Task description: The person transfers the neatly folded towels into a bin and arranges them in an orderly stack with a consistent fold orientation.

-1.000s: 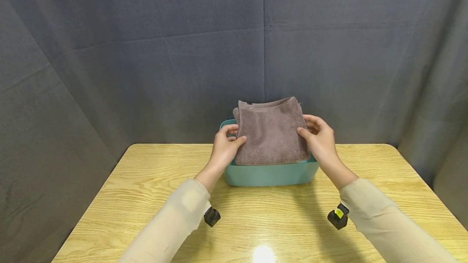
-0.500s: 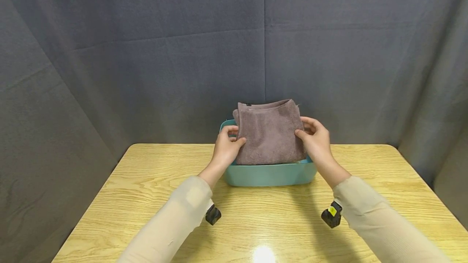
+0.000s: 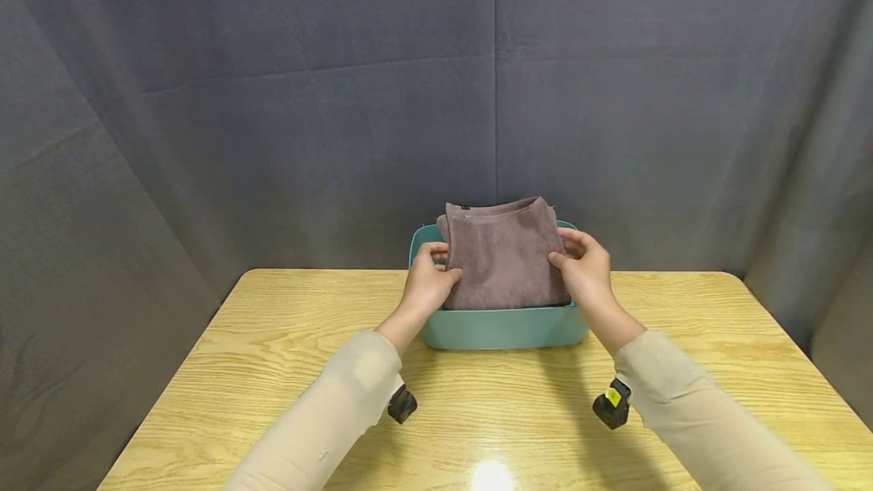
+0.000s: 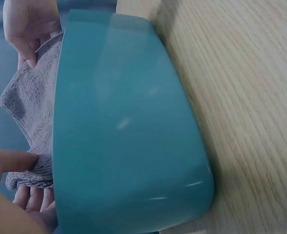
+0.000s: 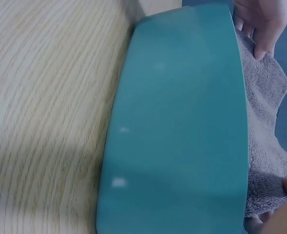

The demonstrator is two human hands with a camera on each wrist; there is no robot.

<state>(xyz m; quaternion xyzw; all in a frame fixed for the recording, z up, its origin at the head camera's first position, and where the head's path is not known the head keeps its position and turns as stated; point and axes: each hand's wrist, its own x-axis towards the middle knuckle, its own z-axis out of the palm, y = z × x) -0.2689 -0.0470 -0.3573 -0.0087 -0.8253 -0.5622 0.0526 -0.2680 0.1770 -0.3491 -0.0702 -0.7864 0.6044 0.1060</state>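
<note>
A folded mauve-brown towel [image 3: 506, 260] hangs between both hands in the head view, its lower edge down inside a teal plastic bin [image 3: 505, 329]. My left hand [image 3: 427, 279] pinches the towel's left side between thumb and fingers. On the opposite side, my right hand [image 3: 588, 267] pinches it the same way. In the left wrist view the towel [image 4: 33, 100] shows above the bin's rim, and the bin wall [image 4: 124, 122] fills the middle. The right wrist view has the bin [image 5: 177, 122] in front of the towel [image 5: 265, 105]. What lies deeper in the bin is hidden.
The bin stands at the back of a light wood-grain table [image 3: 491, 408]. Close behind it hangs a dark grey curtain [image 3: 355, 135], which also closes off both sides. A small black camera [image 3: 402, 404] sits on each wrist.
The towel has sunk slightly lower into the bin, both hands going down with it. My right hand has also shifted a little left, bringing the towel's right side inward.
</note>
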